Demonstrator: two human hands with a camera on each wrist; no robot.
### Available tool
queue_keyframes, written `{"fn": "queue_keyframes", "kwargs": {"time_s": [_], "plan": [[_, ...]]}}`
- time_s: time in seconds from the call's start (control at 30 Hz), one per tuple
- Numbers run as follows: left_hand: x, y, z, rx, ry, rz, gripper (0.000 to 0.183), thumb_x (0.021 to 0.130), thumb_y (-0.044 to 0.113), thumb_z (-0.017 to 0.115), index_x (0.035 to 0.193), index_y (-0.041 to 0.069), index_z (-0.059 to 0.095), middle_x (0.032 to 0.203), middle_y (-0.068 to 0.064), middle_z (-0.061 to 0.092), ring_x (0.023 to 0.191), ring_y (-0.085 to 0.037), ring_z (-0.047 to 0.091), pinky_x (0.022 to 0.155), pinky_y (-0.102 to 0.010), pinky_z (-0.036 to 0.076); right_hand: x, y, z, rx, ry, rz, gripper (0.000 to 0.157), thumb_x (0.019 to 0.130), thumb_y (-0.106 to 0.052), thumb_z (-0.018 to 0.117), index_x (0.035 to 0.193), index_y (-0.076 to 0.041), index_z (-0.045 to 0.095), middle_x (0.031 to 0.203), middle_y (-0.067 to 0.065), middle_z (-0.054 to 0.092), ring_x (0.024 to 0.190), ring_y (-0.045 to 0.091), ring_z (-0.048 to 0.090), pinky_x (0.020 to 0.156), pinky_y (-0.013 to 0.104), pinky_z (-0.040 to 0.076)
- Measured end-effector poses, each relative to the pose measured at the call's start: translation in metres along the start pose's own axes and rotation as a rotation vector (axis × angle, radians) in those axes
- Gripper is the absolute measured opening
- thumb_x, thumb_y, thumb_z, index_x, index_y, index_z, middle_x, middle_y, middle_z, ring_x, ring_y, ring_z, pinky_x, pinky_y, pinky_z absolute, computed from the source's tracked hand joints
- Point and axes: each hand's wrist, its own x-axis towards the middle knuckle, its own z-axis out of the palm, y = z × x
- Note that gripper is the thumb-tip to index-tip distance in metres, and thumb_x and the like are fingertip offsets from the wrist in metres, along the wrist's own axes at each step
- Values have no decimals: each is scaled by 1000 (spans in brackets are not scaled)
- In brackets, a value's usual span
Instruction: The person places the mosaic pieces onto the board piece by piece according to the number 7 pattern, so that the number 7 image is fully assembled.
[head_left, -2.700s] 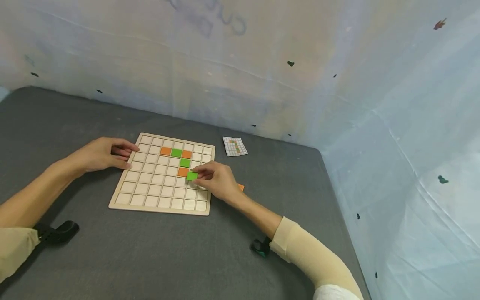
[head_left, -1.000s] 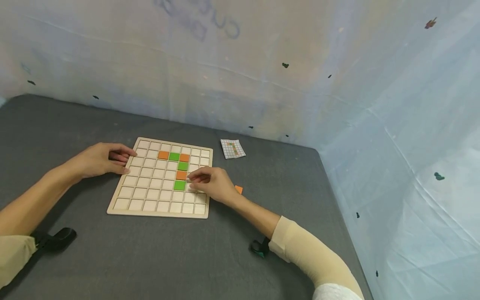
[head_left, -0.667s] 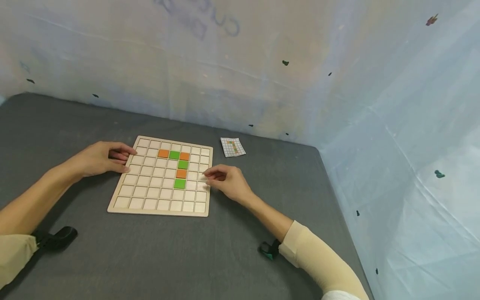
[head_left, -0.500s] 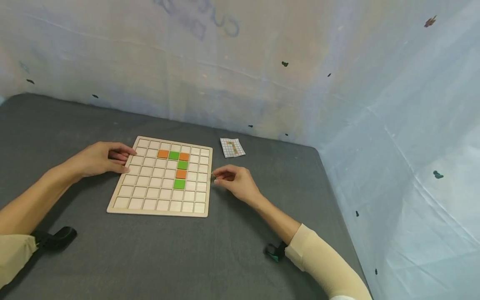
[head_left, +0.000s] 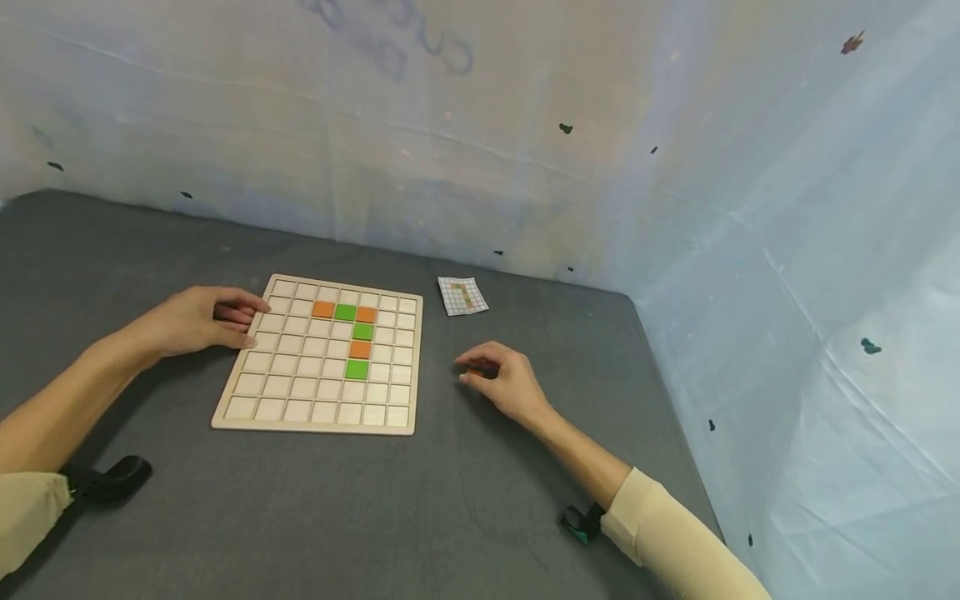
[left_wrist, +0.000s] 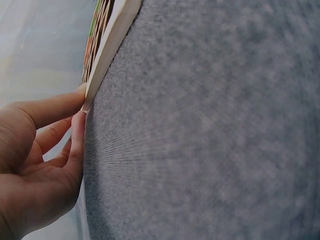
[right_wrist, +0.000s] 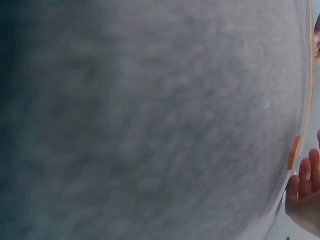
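Observation:
A wooden grid board (head_left: 292,343) lies on the dark table. Orange and green tiles sit in its cells: a short row ends at an orange tile (head_left: 366,314), and a column runs down from it to a green tile (head_left: 356,369). My left hand (head_left: 191,321) touches the board's left edge with thumb and fingertips spread apart along it. To the right of the board, my right hand (head_left: 510,379) hovers around a loose orange tile (right_wrist: 293,152), thumb and fingers parted. In the head view this tile is mostly hidden by that hand.
A small paper card (head_left: 462,296) printed with a coloured grid pattern lies beyond the board's right corner. Pale cloth walls (head_left: 337,150) rise behind and to the right of the table (head_left: 360,517). A black strap device (head_left: 583,523) sits at the right forearm.
My right hand set a green tile into the column's lowest coloured cell, let it go and moved right, off the board, to the loose orange tile. My left hand has stayed at the edge.

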Motion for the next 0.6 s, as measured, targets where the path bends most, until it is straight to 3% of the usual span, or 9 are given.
{"fn": "queue_keyframes", "kwargs": {"time_s": [0.4,0.6], "plan": [[0,1,1,-16,-8,-16,58,91,16,74,141,-3,49,129,-24,53,115,-34,55,79,-24,53,-17,14,-10,-85,29,73,31,83,-10,82,113,-11,74,108,0,69,97,15,65,84,31,54],[1,2,0,-23,-7,-12,59,90,17,76,140,-3,51,128,-22,54,111,-26,57,78,-23,53,-21,18,-7,-124,38,110,38,80,-14,85,116,-12,73,110,-2,69,98,12,63,87,27,52]]}}
